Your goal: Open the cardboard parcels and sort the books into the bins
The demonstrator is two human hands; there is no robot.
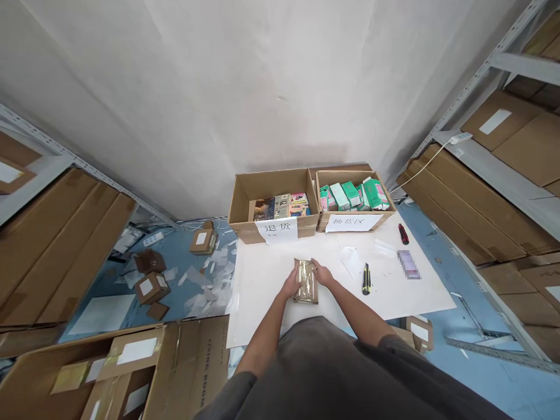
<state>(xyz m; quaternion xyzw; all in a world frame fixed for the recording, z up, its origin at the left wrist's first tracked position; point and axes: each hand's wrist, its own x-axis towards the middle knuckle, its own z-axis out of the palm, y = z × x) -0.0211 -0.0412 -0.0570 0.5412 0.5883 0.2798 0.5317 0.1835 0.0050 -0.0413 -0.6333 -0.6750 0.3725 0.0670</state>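
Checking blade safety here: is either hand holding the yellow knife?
No, the left hand and right hand hold the package, while the yellow knife lies on the table.

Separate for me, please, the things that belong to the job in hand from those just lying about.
Apparently part of the job:
brown package, held by left hand and right hand
yellow-and-black cutter, probably
left labelled carton, right labelled carton, probably

Just lying about, seemingly:
paper scraps on the floor
power strip
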